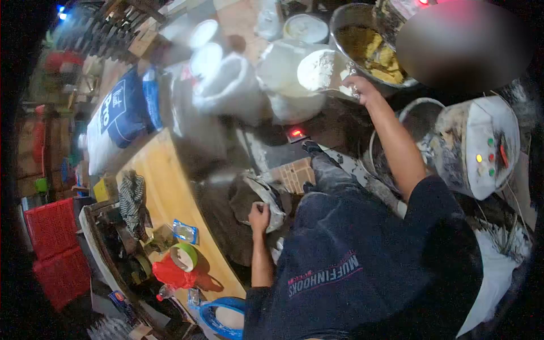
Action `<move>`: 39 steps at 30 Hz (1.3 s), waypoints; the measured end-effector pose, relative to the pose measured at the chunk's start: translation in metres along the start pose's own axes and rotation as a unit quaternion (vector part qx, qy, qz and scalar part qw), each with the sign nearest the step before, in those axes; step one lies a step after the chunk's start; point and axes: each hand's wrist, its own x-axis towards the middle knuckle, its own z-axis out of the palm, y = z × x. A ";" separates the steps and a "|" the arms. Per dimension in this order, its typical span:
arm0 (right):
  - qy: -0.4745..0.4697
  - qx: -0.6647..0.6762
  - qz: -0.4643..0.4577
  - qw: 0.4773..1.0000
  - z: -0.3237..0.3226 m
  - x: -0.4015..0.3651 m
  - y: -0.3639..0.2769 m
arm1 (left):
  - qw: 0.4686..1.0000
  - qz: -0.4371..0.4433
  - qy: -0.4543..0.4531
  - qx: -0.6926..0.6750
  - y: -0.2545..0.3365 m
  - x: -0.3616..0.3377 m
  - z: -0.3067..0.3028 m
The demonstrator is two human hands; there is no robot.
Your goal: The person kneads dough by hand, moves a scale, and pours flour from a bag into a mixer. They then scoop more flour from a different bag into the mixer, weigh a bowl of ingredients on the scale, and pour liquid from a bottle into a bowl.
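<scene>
My right hand (pixel 360 89) is stretched forward, its fingers closed on the edge of a round bowl (pixel 302 75) with white powder (pixel 324 68) in it. The bowl is above a pale container (pixel 294 106), and a scale's red display (pixel 296 134) glows just in front of that. Lower down, my left hand (pixel 259 217) is closed beside the pale edge of an open sack (pixel 276 218). Whatever its fingers hold, if anything, is hidden. To the right of the bowl, a metal mixing bowl (pixel 335 28) contains yellow-brown dough or batter (pixel 386 59).
A white machine (pixel 484 147) with lit buttons stands at right. On the left, a wooden table (pixel 173 195) carries a blue-and-white bag (pixel 122 116), a striped cloth (pixel 132 201) and a green tape roll (pixel 190 253). Red crates (pixel 54 226) are stacked farther left. A translucent sack (pixel 226 85) stands ahead.
</scene>
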 end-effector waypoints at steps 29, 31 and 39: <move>0.457 -0.634 -0.203 0.590 -0.127 -0.212 0.055 | 0.986 0.158 -0.042 -0.012 0.038 0.126 -0.013; 0.422 -0.534 -0.375 0.630 -0.076 -0.159 0.027 | 0.982 0.186 -0.011 0.007 0.089 0.127 -0.006; 0.116 -0.603 -0.193 0.765 0.102 0.144 0.022 | 0.996 0.069 -0.054 0.020 0.235 0.183 0.054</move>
